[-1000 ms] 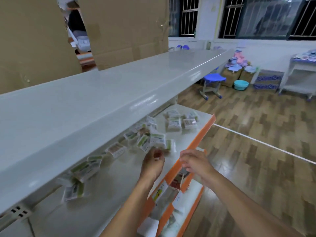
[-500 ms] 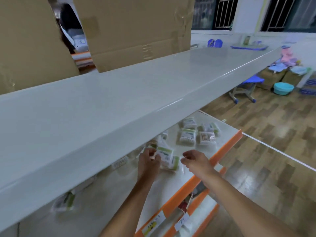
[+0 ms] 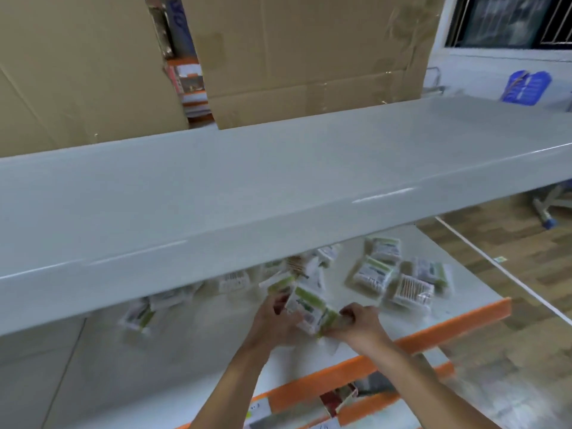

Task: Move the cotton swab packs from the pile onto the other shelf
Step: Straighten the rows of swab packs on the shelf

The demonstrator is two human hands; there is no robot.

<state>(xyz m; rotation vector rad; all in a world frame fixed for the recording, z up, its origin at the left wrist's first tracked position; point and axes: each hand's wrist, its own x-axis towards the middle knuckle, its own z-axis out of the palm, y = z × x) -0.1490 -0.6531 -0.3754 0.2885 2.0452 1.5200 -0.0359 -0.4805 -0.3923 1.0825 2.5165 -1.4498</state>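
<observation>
No legible text: print on the swab packs [image 3: 373, 274] and the price tags [image 3: 258, 408] on the orange shelf edge [image 3: 402, 342] below them is blurred.

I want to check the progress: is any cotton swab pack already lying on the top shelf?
No, the top shelf shows a bare grey surface, and the cotton swab packs all lie on the shelf below.
</observation>
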